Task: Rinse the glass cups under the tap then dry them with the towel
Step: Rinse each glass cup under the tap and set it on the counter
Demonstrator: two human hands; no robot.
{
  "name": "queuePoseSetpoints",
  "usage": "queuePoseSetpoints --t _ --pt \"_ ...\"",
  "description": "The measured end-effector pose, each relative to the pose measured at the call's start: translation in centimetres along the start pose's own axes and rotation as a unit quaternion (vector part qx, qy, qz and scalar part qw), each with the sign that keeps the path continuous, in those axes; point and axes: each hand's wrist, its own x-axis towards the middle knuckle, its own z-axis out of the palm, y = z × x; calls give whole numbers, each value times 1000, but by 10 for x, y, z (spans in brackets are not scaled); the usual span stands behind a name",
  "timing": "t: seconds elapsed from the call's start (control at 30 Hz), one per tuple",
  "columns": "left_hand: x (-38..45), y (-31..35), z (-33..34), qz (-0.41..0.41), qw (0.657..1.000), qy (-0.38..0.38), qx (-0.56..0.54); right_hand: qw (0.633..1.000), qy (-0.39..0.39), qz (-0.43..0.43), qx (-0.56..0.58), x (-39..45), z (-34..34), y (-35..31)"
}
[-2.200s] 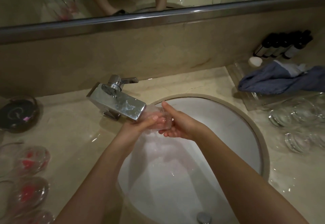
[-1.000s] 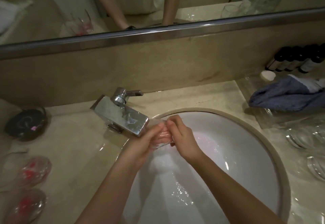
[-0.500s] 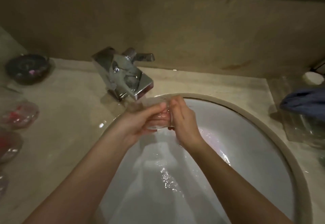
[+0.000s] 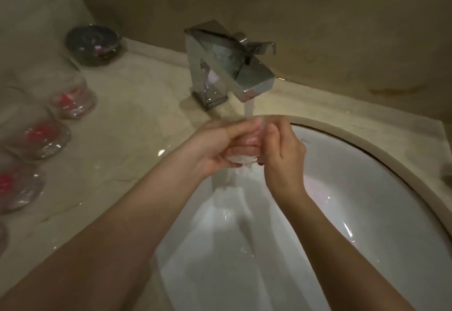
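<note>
A clear glass cup (image 4: 247, 148) is held between both hands under the chrome tap (image 4: 228, 66), which runs a stream of water into it. My left hand (image 4: 217, 149) grips the cup from the left with curled fingers. My right hand (image 4: 283, 156) grips it from the right, fingers wrapped over the rim. Water spills from the cup's base into the white sink (image 4: 367, 213). The towel is out of view.
Several clear glass cups with red inside (image 4: 71, 95) (image 4: 41, 137) (image 4: 14, 188) stand on the beige counter (image 4: 127, 125) at the left. A dark round dish (image 4: 94, 43) sits at the back left by the wall.
The view has swung left and down, so the towel and the right-hand cups have left the frame. Both hands have stayed on the cup under the running water.
</note>
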Motion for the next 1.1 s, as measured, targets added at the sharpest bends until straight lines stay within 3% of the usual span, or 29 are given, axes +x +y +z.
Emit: queuePoseSetpoints --t 0.07,0.13,0.17,0.2,0.27,0.37,0.4,0.47,0.53,0.57,0.63,0.67,0.7,0.77,0.87,0.93,1.0,1.1 --pt "-1 -5 0 101 993 25 61 982 -17 172 81 8 0 -9" --pt "-6 -11 0 166 971 41 165 897 -109 393 170 20 -6 -19" --pt "-8 -13 0 180 965 50 185 861 -141 448 194 25 -10 -23" --pt "-12 -14 1 185 962 58 193 849 -149 465 201 27 -10 -24" --pt "-11 -14 3 169 970 63 163 874 -114 431 192 25 -4 -22" --pt "0 -8 1 49 997 56 31 983 27 180 40 6 11 -13" --pt "1 -5 -2 6 999 34 13 995 53 85 -10 1 12 -11" --pt "0 -1 -5 -6 1000 -8 24 998 60 -16 -29 -6 11 -5" --pt "-4 -2 -4 55 998 -23 20 998 61 12 11 -6 7 -6" --pt "-7 -4 -3 97 995 -21 31 993 50 94 51 -2 4 -11" --pt "-9 -11 -3 171 980 -4 105 929 -55 335 150 11 -4 -22" --pt "-10 -13 -3 195 970 3 143 880 -111 421 192 16 -8 -28" --pt "-11 -14 -3 207 964 10 165 856 -136 453 211 21 -10 -30" --pt "-8 -12 -4 199 967 19 156 877 -109 425 196 21 -6 -29" --pt "-7 -3 -3 75 995 -2 59 977 8 198 79 3 3 -21" --pt "-4 -2 -6 19 997 -30 63 996 29 75 48 -7 1 -22" --pt "-6 0 -8 24 996 -46 67 997 12 61 45 -11 -4 -20" --pt "-9 -1 -6 57 995 -11 78 988 1 148 42 -10 -4 -23"
